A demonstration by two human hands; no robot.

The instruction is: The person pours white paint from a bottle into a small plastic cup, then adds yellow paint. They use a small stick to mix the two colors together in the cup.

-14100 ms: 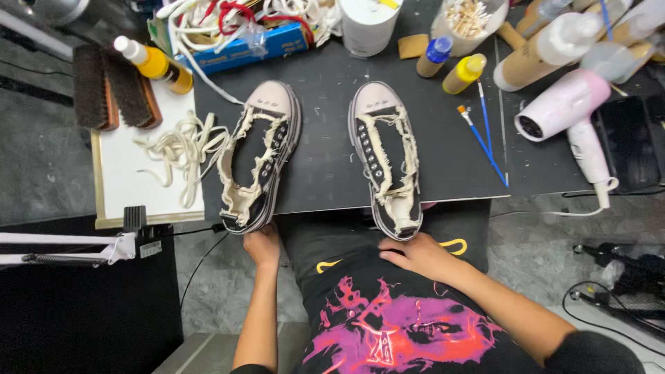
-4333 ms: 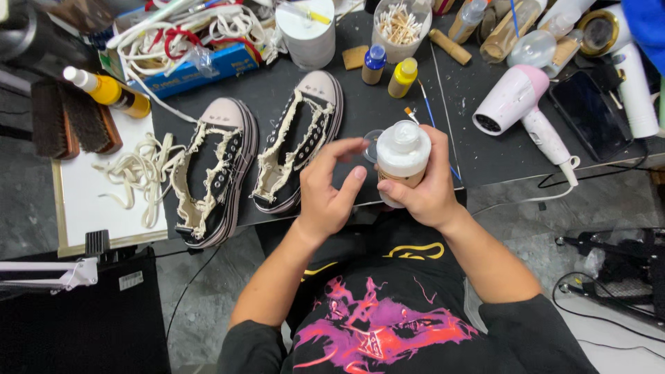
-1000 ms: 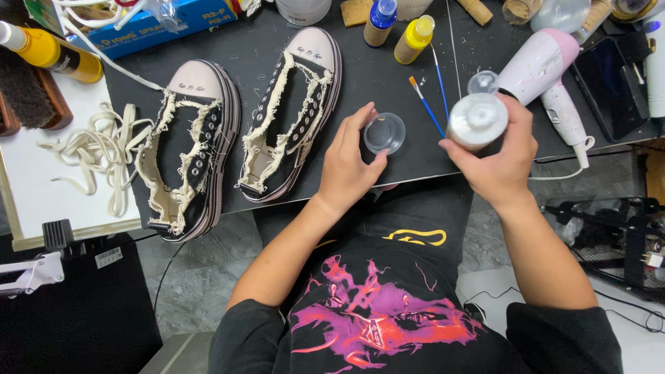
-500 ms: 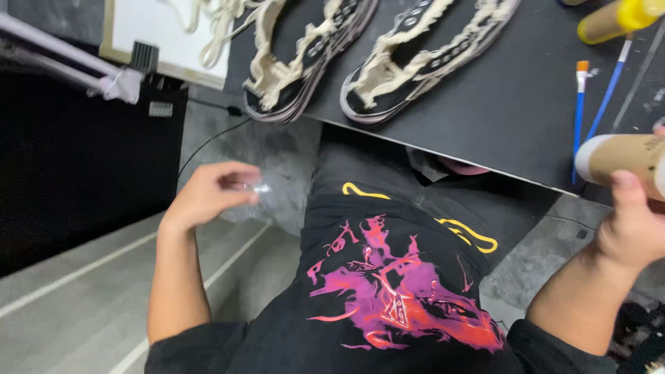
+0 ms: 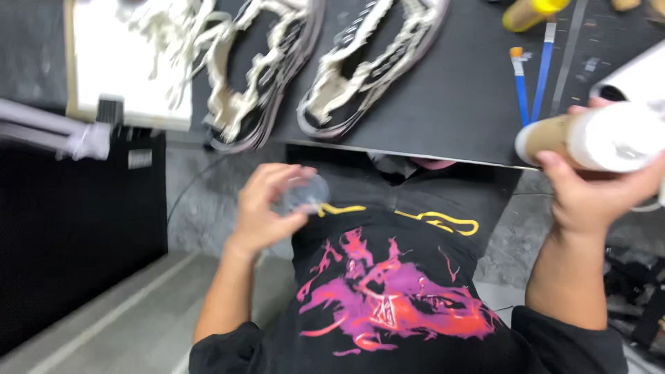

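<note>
The left hand (image 5: pixel 267 204) sits low at centre left of the frame, just above the lap, its fingers curled round a small clear cap (image 5: pixel 305 194); half a second ago it was lower and further left, so it has come up toward the table edge. The right hand (image 5: pixel 596 190), at the right edge, is clamped on a bottle (image 5: pixel 589 138) lying sideways, white at one end and tan at the other; what is in it cannot be told. Beyond, on the black table (image 5: pixel 464 104), two unlaced shoes (image 5: pixel 318 62) lie at upper centre, two blue brushes (image 5: pixel 530 76) at upper right, loose laces (image 5: pixel 156 21) at upper left.
</note>
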